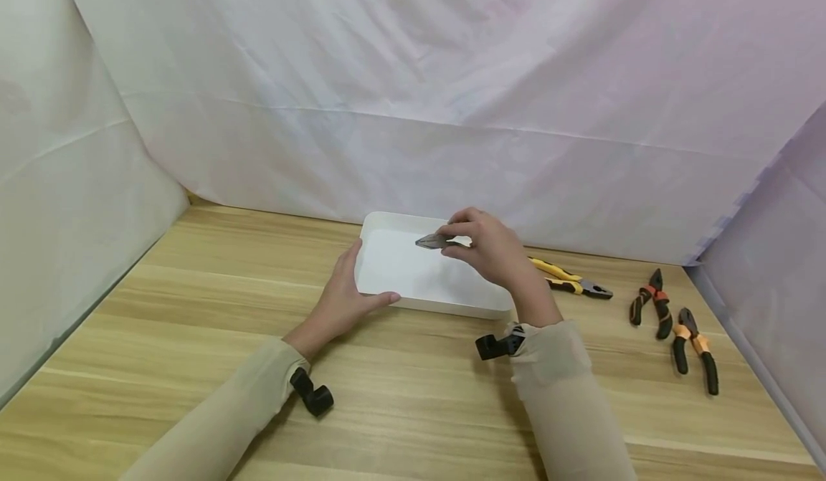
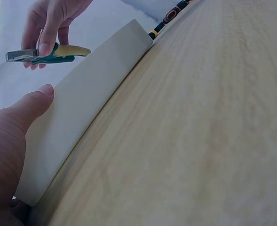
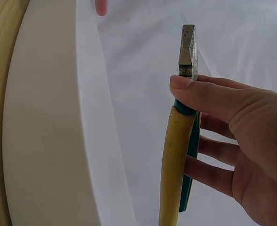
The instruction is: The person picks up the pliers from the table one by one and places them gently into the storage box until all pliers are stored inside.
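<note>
Wooden table [image 1: 413,409] walled in by white cloth sheets [image 1: 413,94].
The right hand [image 1: 490,248] grasps pliers [image 1: 434,241] above a white tray [image 1: 393,262]; the left hand [image 1: 342,298] clasps the tray's near corner. Three more pliers [image 1: 658,302] lie on the table to the right.

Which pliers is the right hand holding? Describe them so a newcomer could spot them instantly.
Start at the white tray in the middle of the wooden table; the left hand holds its near left corner. Above the tray, the right hand pinches the pliers. They alone are off the table, with yellow and teal handles, while the three other pairs lying to the right have black handles marked yellow or orange.
</note>
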Available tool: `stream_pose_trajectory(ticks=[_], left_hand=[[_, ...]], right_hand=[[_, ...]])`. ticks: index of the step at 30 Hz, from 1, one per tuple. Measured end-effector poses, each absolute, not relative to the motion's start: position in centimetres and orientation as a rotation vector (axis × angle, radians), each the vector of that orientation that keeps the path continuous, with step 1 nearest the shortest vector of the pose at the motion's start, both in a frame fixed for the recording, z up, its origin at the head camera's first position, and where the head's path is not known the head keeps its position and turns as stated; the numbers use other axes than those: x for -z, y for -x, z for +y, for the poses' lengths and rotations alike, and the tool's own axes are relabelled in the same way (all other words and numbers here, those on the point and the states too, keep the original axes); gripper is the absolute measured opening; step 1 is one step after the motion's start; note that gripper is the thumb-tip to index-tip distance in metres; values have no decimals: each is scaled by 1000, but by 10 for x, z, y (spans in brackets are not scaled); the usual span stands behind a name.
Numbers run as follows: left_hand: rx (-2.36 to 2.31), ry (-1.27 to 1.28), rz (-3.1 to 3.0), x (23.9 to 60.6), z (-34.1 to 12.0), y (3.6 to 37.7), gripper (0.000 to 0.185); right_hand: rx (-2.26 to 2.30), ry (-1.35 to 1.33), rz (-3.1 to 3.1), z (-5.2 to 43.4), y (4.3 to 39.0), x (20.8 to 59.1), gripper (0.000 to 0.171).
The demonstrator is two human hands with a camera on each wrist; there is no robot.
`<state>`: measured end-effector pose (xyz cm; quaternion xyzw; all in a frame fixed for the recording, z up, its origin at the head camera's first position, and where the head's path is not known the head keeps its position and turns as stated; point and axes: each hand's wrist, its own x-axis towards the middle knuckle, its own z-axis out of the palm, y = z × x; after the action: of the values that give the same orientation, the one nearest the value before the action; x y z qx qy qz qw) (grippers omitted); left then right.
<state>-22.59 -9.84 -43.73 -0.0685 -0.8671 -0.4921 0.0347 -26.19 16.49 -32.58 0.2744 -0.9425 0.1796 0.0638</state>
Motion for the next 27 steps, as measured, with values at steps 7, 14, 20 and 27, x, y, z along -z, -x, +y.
stream_pose_trajectory(ticks=[7, 14, 20, 27], left_hand=[[1506, 215, -2676, 436, -96, 225, 124], [1502, 206, -2689, 435, -97, 225, 124], [1502, 205, -2685, 434, -98, 223, 123], [1504, 205, -2680, 435, -100, 222, 123]], right_hand=[[-533, -785, -2882, 161, 262, 332, 35], [-509, -769, -2921, 155, 264, 338, 35], [-465, -769, -2951, 153, 265, 344, 35], [-406, -760, -2969, 147, 266, 350, 34]])
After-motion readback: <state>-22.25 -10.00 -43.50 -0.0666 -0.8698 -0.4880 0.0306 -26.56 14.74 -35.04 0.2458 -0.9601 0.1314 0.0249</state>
